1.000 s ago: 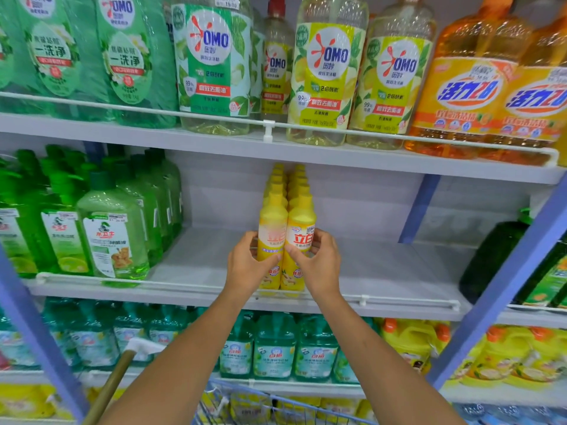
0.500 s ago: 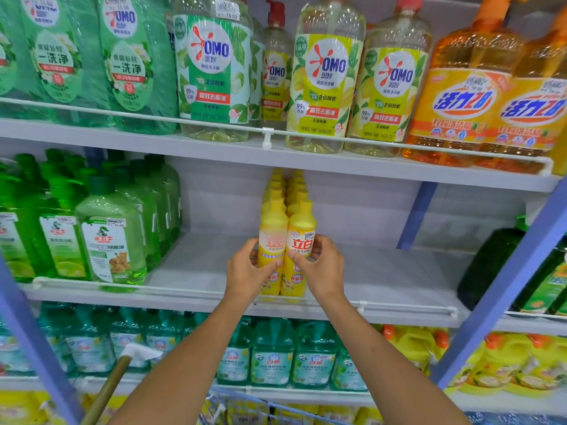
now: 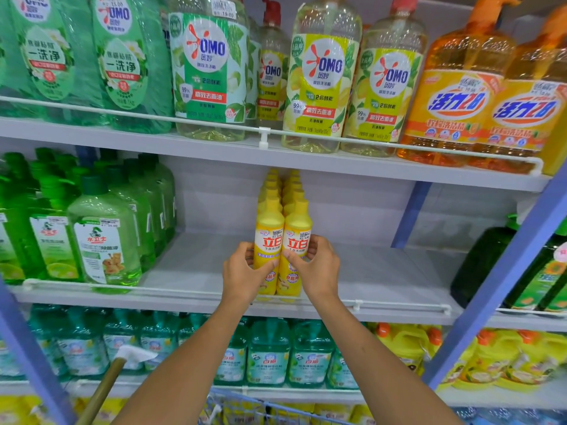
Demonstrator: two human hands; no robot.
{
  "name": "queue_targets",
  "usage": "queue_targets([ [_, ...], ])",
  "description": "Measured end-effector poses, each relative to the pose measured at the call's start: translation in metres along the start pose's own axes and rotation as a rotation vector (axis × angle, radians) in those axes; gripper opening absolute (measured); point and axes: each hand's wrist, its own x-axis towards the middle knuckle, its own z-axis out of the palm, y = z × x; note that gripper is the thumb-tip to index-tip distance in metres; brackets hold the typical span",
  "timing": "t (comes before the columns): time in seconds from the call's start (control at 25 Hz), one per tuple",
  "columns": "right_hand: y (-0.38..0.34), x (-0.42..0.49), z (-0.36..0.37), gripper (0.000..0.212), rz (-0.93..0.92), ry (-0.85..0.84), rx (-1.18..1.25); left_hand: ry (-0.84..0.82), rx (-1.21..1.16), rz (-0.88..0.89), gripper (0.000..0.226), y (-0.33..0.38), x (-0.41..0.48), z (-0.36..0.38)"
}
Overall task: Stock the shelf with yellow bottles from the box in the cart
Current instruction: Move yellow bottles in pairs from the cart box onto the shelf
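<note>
Two rows of slim yellow bottles stand on the middle shelf point(image 3: 383, 271), running from the front rail to the back wall. My left hand point(image 3: 245, 276) grips the front left yellow bottle point(image 3: 269, 237) around its middle. My right hand point(image 3: 316, 269) grips the front right yellow bottle point(image 3: 297, 237) the same way. Both bottles stand upright, side by side and touching, with their labels facing me. The blue wire cart point(image 3: 245, 403) shows only as a rim at the bottom edge; the box in it is hidden.
Green pump bottles point(image 3: 101, 240) fill the shelf's left part. A dark green bottle point(image 3: 481, 262) stands at its right, behind a blue upright point(image 3: 503, 271). Large detergent bottles point(image 3: 319, 78) line the shelf above. A wooden handle point(image 3: 101, 391) leans at lower left.
Both front bottles have been turned so that their labels face forward. My hands have stayed on them, and the view has tilted slightly upward.
</note>
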Motion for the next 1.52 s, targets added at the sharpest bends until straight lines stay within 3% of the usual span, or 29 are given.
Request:
queue_targets([
  [1.0,-0.016,-0.012,0.000,0.055,0.052,0.001,-0.036,-0.127,0.072,0.031,0.049,-0.002,0.007,-0.010],
  [1.16,-0.021,-0.017,-0.016,0.055,0.060,-0.162,-0.251,-0.217,0.302,0.066,0.064,0.009,0.001,-0.027],
  [1.36,-0.035,-0.027,-0.056,0.076,0.040,-0.345,-0.442,-0.351,0.713,0.252,0.068,0.034,-0.024,-0.059],
  [1.52,-0.053,-0.049,-0.098,0.082,-0.159,-0.494,-0.651,-0.447,0.920,0.332,0.078,0.064,-0.057,-0.070],
])
